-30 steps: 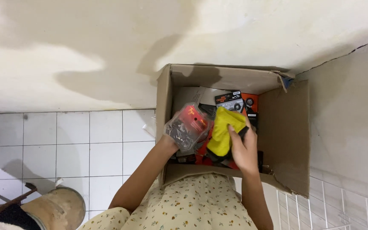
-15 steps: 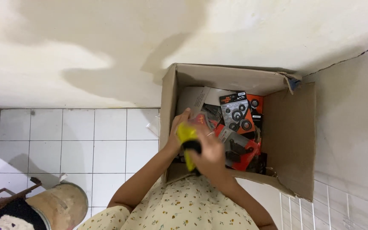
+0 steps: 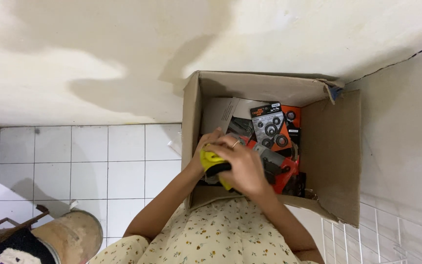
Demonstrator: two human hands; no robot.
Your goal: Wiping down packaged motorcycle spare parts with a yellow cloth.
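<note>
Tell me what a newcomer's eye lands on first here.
First, both hands, left hand and right hand, clasped round a yellow item over an open cardboard box against the wall. Inside lie orange and black packages. White floor tiles spread on the left.

A yellow and black object [image 3: 213, 164], mostly hidden so that its kind could not be told, was held low against the near-left inside of an open cardboard box [image 3: 330, 161].
</note>
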